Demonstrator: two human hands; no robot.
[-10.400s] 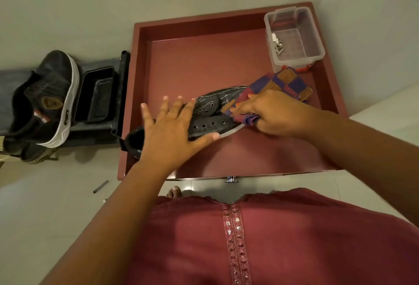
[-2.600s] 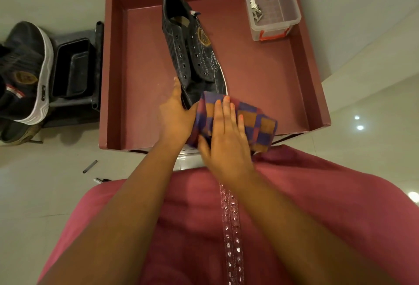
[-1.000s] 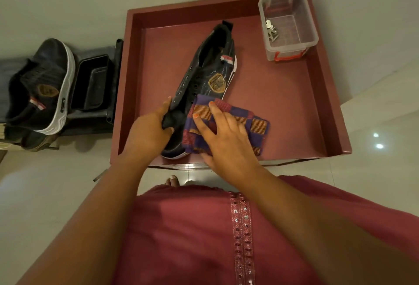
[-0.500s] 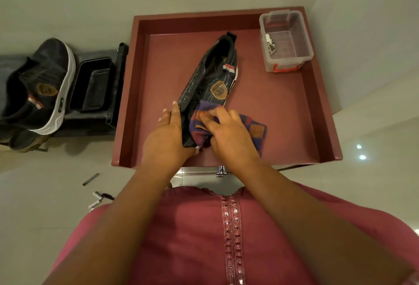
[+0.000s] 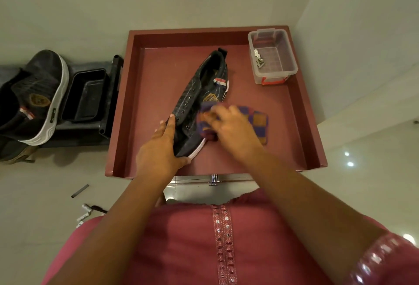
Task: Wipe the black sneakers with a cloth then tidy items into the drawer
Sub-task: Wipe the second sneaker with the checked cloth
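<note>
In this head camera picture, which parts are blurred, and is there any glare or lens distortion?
Head view: the right hand and the checked cloth are smeared by motion blur; the left hand and the sneaker it grips look sharp. Bright light spots glare on the glossy floor. The wide-angle lens splays the drawer walls outward.

I saw one black sneaker [image 5: 199, 94] lying diagonally mid-drawer [image 5: 303, 126], toe toward the front edge, checked purple-orange cloth [image 5: 258, 123] against its right side; the other sneaker [image 5: 38, 96] sat outside, left.
</note>
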